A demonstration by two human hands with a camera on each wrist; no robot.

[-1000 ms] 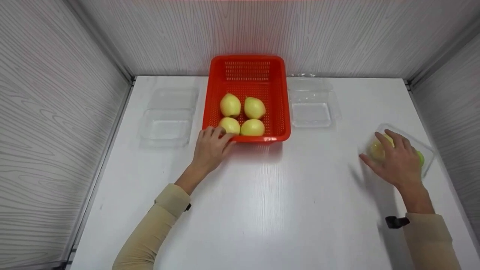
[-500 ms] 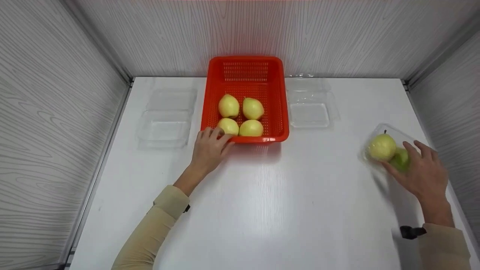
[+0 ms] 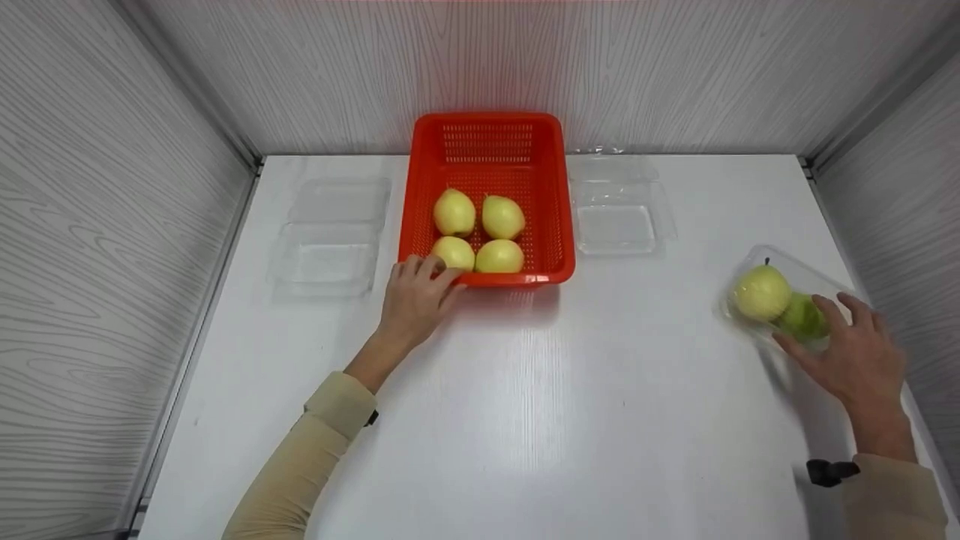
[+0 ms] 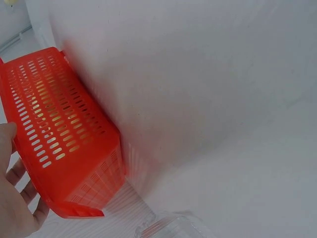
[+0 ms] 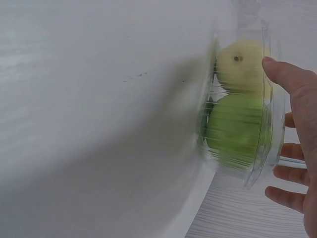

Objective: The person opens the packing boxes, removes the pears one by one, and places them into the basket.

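Note:
My left hand grips the near-left rim of a red plastic basket, fingers over the edge. In the basket lie several yellow pears. At the right, a clear plastic box contains a yellow pear beside a round green fruit. My right hand is at the box's near right side, its fingers spread and curved loosely. In the right wrist view, the thumb lies near the box's upper rim and the other fingers stand beyond it. Whether they touch the box is hard to tell.
A see-through plastic box with its lid folded back lies left of the basket. Another open clear box stands right of it. Wood-grain panels enclose the white table at the back and both sides.
My right hand has drawn back from over the yellow pear toward the near right, uncovering the pear and the green fruit in the box. My left hand stays on the basket rim.

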